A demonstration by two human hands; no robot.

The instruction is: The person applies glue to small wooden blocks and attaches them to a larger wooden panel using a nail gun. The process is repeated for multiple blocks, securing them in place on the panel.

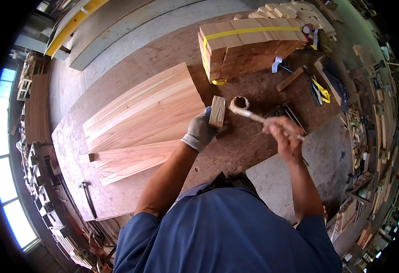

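Gloved left hand [201, 130] is wrapped around a small wooden block [217, 111], holding it upright just off the right edge of the glued-up board panel [145, 109]. That panel lies flat on the brown plywood workbench [72, 141], and a second, narrower panel [126, 160] sits just below it, slightly angled. Further left there's a hammer [88, 196] lying near the bench's lower-left edge, with a decent strip of bare bench between it and the panels.

Moving right, the bare right hand [283, 132] is closed on the handle of a glue brush [254, 116], bristle end pointing at the block, right next to it; can't quite tell if it's touching. Between the two hands there's a patch of open bench, so some elbow room there.

Up top sits a bundle of short wood pieces [245, 48] strapped with a yellow band [249, 31], well apart from the hands. To the right the bench gets crowded with a loose wood stick [289, 79] and some hand tools [318, 88] by the far edge.
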